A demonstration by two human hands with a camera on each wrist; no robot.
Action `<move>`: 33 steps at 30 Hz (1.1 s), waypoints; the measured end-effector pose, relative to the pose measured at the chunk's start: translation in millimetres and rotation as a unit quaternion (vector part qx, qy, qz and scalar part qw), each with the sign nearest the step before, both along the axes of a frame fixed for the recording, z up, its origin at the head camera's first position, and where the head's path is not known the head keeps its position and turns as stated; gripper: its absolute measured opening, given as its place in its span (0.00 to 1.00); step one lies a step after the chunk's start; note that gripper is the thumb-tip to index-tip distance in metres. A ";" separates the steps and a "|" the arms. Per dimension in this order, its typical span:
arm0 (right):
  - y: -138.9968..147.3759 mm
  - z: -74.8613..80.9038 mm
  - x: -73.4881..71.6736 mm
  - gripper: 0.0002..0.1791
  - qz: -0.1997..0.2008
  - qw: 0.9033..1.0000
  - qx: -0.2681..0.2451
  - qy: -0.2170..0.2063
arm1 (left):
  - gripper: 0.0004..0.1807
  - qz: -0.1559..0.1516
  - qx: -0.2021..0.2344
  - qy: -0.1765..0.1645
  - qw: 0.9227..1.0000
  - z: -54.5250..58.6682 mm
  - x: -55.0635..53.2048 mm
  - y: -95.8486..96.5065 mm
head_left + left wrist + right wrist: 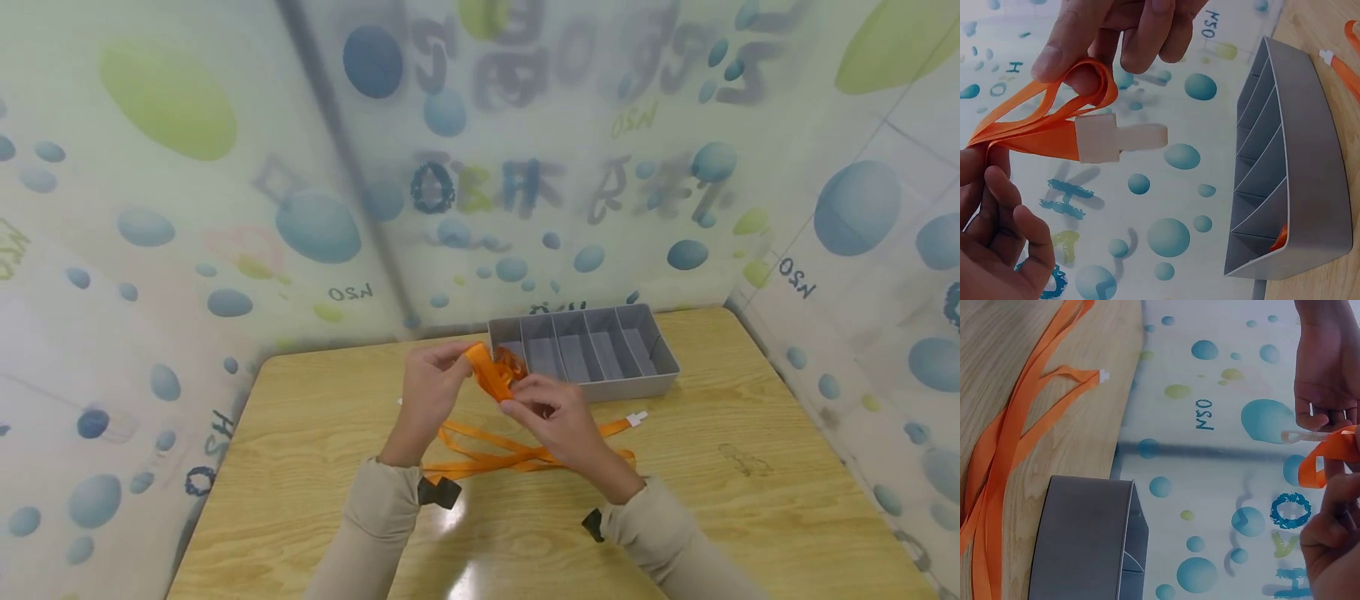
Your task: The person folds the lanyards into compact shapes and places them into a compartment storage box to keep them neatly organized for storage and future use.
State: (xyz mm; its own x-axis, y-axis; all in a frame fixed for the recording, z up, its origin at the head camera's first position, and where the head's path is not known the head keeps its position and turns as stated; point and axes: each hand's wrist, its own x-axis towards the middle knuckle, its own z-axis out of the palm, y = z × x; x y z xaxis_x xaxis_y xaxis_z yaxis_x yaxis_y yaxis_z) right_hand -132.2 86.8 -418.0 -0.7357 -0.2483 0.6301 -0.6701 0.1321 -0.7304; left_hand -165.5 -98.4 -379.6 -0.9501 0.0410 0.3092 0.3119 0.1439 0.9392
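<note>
In front of the box, my left hand pinches one end of a folded orange lanyard. At the lanyard's other end, the fingers and thumb of my right hand grip its loops. From the left wrist view, the strap is folded in layers between the two hands, and a white plastic clip sticks out beside it. More orange lanyards lie crossed on the table below my hands, one ending in a white clip. Part of the held strap is hidden by fingers.
A grey divided box stands at the back of the wooden table, just beyond my right hand. Something orange lies in its leftmost compartment. Walls printed with blue and green spots enclose the table's back and sides.
</note>
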 end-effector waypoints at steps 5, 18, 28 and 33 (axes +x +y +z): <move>-0.9 -13.3 -5.6 0.09 -0.005 0.999 -0.009 0.040 | 0.06 -0.002 -0.018 0.010 1.000 1.0 1.1 2.6; -8.7 -16.1 0.1 0.24 -0.073 0.997 -0.008 -0.010 | 0.07 -0.019 -0.033 0.040 0.999 0.3 6.8 6.5; -7.9 -7.2 0.3 0.28 -0.078 0.993 0.028 -0.081 | 0.06 -0.033 -0.065 0.053 0.996 3.1 10.6 8.8; -8.3 -7.8 -0.8 0.16 -0.064 0.993 0.047 -0.089 | 0.07 -0.039 -0.067 0.050 0.996 3.0 11.2 9.6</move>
